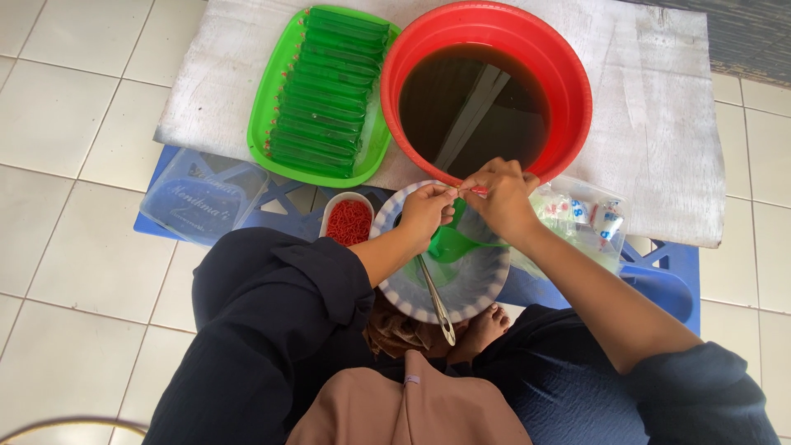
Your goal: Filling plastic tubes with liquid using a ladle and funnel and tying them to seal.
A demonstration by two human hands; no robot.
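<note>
Small plastic packet top pinched between both my hands, just over the near rim of the round red plastic basin of dark liquid. Left hand grip closed on its left end, right hand grip closed on the right end, fingertips nearly touching. Below them, a green plastic funnel sits in a grey-rimmed round bowl with a metal utensil leaning across it. Small white bowl of red rubber bands just left of that. Green plastic tray of filled green packets on the white board.
</note>
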